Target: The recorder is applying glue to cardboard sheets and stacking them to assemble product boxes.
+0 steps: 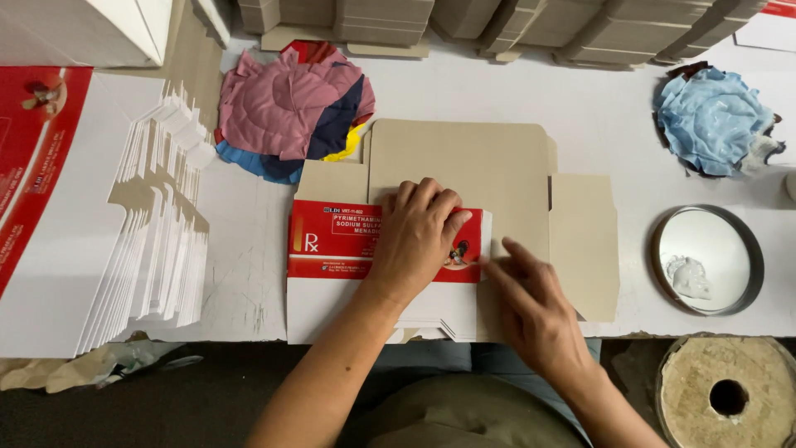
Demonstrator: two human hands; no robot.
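A flat die-cut carton blank, grey-brown on its inner side, lies in front of me on the white table. One panel is folded over, showing its red and white printed face. My left hand presses flat on that red panel, fingers together. My right hand rests at the panel's right end, index finger stretched along the fold line near the blank's side flap. Neither hand grips anything.
A fanned stack of white flat blanks lies at the left beside a red printed sheet. Coloured rag piles sit at back centre and back right. A round tin of white paste stands at right. Cardboard stacks line the far edge.
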